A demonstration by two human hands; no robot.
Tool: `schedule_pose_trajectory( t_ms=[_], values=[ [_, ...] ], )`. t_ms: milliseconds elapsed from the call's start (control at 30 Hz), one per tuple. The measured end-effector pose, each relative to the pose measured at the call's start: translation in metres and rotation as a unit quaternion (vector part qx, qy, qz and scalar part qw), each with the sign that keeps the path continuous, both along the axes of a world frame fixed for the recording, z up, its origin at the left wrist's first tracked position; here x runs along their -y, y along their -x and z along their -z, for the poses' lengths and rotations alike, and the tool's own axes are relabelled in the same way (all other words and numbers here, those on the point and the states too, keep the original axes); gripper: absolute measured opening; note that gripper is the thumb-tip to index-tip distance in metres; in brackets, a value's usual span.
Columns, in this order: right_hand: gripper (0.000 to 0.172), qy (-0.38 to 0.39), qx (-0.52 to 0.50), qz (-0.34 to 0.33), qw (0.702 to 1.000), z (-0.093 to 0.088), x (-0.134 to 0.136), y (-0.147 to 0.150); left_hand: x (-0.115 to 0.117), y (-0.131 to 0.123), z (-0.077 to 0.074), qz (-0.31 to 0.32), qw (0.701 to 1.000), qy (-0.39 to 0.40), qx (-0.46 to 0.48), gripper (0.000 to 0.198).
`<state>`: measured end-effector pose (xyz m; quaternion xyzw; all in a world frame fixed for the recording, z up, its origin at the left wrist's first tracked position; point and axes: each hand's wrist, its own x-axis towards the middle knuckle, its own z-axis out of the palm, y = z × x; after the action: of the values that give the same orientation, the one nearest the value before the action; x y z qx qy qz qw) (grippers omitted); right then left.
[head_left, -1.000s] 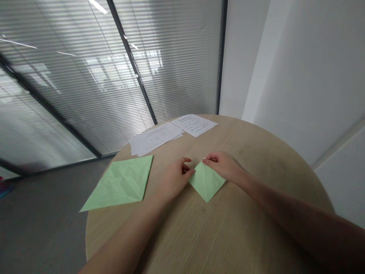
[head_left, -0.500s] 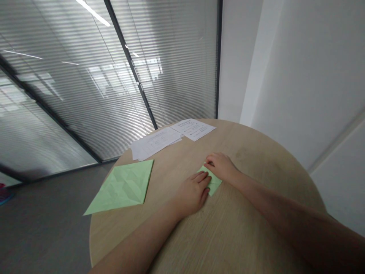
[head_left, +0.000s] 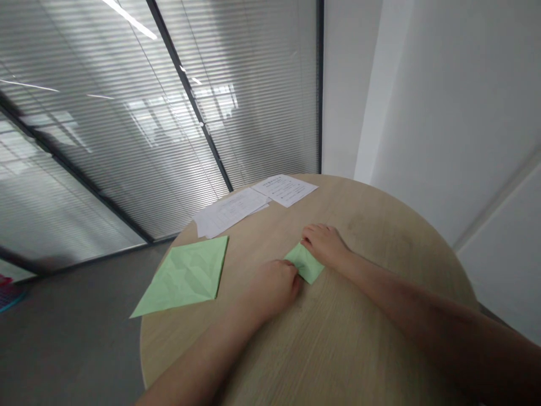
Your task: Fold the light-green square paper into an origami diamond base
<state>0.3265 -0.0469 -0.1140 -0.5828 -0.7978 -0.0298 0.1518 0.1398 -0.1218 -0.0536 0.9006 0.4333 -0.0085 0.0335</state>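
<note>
A small folded piece of light green paper [head_left: 311, 267] lies on the round wooden table between my hands. My left hand [head_left: 276, 282] has its fingers curled in at the paper's left edge, closed on it; the fingertips are partly hidden. At the far corner, my right hand [head_left: 323, 242] pinches the paper with bent fingers. To the left rests a larger stack of creased green paper [head_left: 186, 276], one corner sticking out past the table's edge.
White printed sheets [head_left: 234, 211] overlap near the far left rim of the wooden table [head_left: 380, 237]. Another printed page [head_left: 285, 190] sits at the far edge. Beyond stand a glass partition with blinds [head_left: 270, 113] and a white wall [head_left: 465, 113].
My left hand has slid left off the paper's top, its spread fingers now curled at the left edge. More of the green paper shows. My right hand stays at the far corner.
</note>
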Motion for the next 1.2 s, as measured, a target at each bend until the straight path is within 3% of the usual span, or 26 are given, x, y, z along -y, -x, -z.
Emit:
schedule_pose_trajectory(
  t_ms=[100,200,467,700,833,1067,1200],
  values=[
    [0.017,0.006,0.001,0.011,1.000,0.001,-0.001,0.000,-0.004,0.004,0.005,0.014,1.000,-0.007,0.017,0.021],
    [0.017,0.005,0.004,0.013,1.000,0.000,-0.001,0.002,-0.007,0.006,0.013,-0.012,0.999,-0.019,0.035,0.022],
    [0.020,0.000,0.009,0.015,1.000,-0.001,0.001,0.004,0.002,0.010,0.036,-0.065,0.996,-0.051,0.010,0.063],
    [0.019,0.002,0.008,0.017,1.000,0.000,-0.001,0.004,0.005,0.014,0.039,0.048,0.995,-0.059,0.056,0.047],
    [0.019,0.007,0.016,0.004,1.000,-0.002,-0.002,0.003,0.003,0.016,0.042,0.063,0.990,-0.074,0.098,0.044],
    [0.018,0.008,0.019,-0.008,1.000,-0.001,-0.005,-0.002,0.006,0.014,0.039,0.139,0.986,-0.019,0.094,0.054],
    [0.019,0.005,0.017,-0.010,1.000,0.001,-0.006,-0.004,0.013,0.008,0.034,0.139,0.986,-0.025,0.086,0.048]
  ],
)
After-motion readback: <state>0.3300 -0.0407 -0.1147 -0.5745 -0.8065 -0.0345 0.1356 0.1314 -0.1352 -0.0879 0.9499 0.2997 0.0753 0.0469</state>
